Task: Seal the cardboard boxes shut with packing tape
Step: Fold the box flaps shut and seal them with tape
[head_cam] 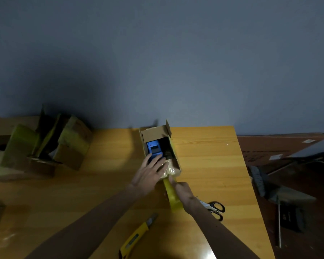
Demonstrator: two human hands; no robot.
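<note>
1. Cardboard box [174,146] sits mid-table on the wooden table [209,165]; far flap raised, a blue item [153,147] visible inside.
2. Left hand [150,173] lies flat, fingers spread, pressing the box's near taped end; grips nothing.
3. Right hand [183,191] closed around a yellowish tape strip [171,193] running to the box.
4. Scissors [214,209] just beside the right wrist; yellow utility knife [137,235] nearer the camera.

Left hand [150,173] lies flat, fingers spread; right hand [183,193] clenched.
</note>
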